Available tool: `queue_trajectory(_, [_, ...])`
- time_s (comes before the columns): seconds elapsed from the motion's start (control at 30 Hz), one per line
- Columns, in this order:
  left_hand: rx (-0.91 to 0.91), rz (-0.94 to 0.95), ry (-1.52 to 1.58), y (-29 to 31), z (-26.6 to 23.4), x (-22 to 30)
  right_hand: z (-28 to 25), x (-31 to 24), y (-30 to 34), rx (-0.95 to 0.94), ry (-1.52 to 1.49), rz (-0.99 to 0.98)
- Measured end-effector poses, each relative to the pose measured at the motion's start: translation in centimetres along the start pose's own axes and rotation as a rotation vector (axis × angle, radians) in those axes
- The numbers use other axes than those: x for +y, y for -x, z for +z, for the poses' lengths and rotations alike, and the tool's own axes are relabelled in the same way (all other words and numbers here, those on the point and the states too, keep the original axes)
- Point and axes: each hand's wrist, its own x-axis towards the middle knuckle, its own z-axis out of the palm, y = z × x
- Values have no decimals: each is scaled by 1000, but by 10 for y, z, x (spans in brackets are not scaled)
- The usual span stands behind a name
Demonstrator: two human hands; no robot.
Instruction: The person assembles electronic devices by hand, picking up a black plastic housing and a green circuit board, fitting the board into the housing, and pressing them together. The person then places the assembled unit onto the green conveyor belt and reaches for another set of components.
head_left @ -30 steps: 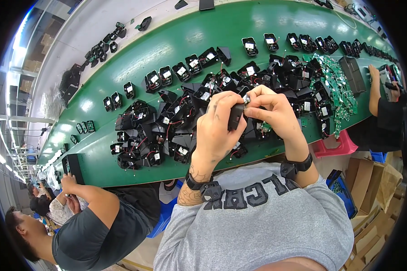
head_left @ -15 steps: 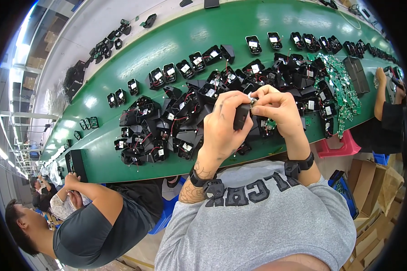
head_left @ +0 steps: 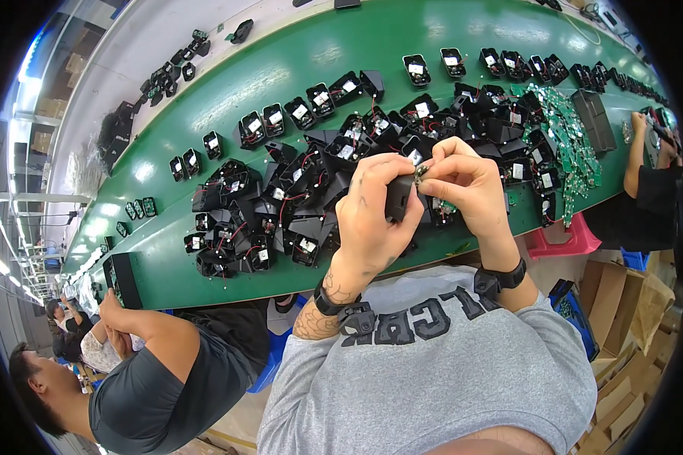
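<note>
My left hand (head_left: 373, 208) is closed around a black plastic housing (head_left: 399, 199), lifted above the bench. With thumb and forefinger, my right hand (head_left: 469, 186) pinches a small circuit board (head_left: 420, 174) at the housing's upper right edge. My fingers cover part of the board, and I cannot tell whether it is fixed to the housing. Beneath both hands spreads a heap of black housings (head_left: 303, 174) with red wires and white parts inside.
A pile of green circuit boards (head_left: 565, 144) lies right of the heap, next to a dark bin (head_left: 594, 121). Rows of open housings (head_left: 300, 112) line the far side of the green bench (head_left: 228, 98). A co-worker (head_left: 144, 364) sits at left; another person's arm (head_left: 636, 155) reaches in at right.
My hands keep their hold on the housing and the small board, whose angle between my fingertips has shifted slightly. The view has moved a little, so the bench appears farther left.
</note>
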Motion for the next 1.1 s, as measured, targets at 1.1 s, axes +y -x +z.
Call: queue_trajectory(1.1, [-329,-785,771,-8,-29,-5,-21,1,-8,-121,-124,251])
